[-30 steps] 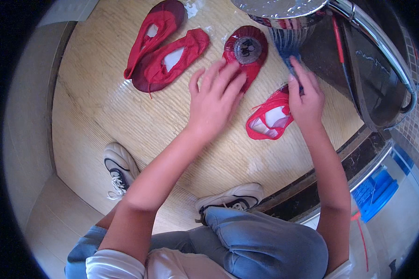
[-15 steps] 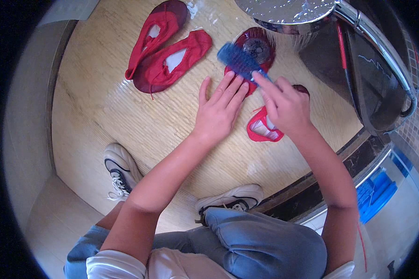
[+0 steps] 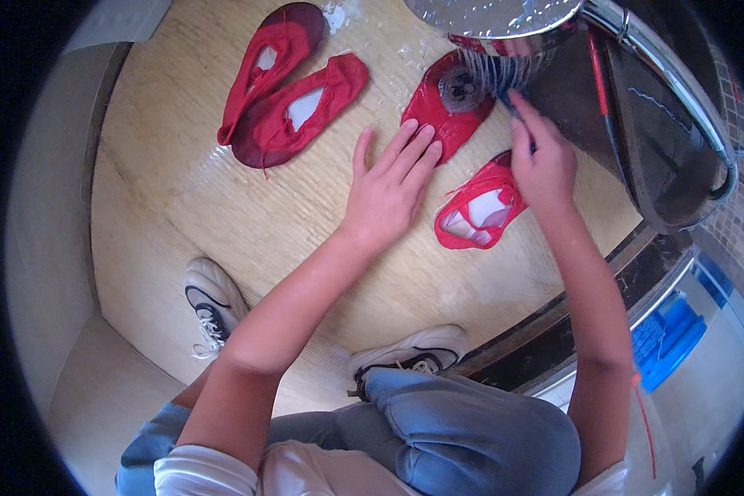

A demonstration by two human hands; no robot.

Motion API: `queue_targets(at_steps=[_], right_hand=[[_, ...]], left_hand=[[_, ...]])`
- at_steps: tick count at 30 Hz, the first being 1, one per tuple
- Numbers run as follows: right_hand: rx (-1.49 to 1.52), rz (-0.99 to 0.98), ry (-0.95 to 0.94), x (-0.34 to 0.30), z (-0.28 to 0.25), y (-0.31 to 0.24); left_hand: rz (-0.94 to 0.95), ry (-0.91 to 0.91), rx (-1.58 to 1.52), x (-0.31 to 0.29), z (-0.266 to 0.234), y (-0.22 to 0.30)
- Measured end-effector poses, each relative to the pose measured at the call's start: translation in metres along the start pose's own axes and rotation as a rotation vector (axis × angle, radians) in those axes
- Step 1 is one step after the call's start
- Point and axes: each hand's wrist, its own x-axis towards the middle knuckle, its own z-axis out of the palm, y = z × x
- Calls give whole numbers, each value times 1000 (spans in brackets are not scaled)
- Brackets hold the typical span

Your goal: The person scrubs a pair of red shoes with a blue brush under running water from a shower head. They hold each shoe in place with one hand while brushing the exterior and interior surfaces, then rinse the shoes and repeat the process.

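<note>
Left hand [image 3: 391, 192], fingers [image 3: 398, 143] released, touches a red fabric slipper [image 3: 446, 124]; right hand [image 3: 546, 165], to its right, grasps a blue brush [image 3: 506, 86].

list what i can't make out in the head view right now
All in the head view:
Brush: bristles blurred behind falling water; handle mostly hidden by the right grip.
Upturned shoe: part of its near end is covered by the left grip.
Disc on that shoe: marks too small to tell.
Lower shoe: partly hidden by the right grip.
Shower head: cut off by the top edge.
</note>
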Motion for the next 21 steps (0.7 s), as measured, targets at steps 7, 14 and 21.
queue_targets(at_steps=[7, 14, 21], right_hand=[[39, 26, -166, -10, -7, -21], [-62, -74, -218, -23, -4, -34], [-67, -22, -212, -18, -9, -31]], left_hand=[[8, 3, 3, -1, 1, -2], [10, -11, 6, -4, 4, -5], [16, -3, 2, -2, 2, -4]])
